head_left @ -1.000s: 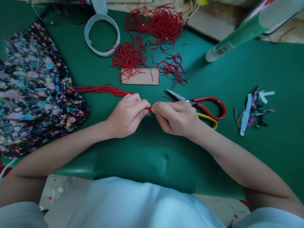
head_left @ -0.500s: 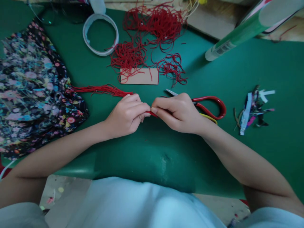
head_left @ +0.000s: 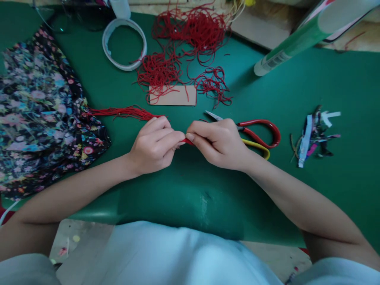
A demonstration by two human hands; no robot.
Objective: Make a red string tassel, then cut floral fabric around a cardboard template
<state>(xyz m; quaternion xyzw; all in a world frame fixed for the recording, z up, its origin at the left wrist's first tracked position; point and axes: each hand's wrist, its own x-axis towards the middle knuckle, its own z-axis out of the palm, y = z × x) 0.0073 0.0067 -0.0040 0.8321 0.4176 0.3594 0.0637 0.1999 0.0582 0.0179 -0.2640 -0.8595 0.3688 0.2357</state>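
Left hand (head_left: 156, 146), right hand (head_left: 221, 142) pinching thin red strings (head_left: 188, 141) | between edges of green worktop (head_left: 178, 198) | looking light, floppy; pinch ends

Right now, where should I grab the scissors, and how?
Probably by the red handle loop, coming from the right: it sticks out wide and round there, while the pointed blade tip faces left and the right hand hides the middle.

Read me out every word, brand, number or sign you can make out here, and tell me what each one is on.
No words, brands or numbers can be read.
Green tube: a barcode shows, but any digits are too small and blurred to read.
Brown card: no lettering visible.
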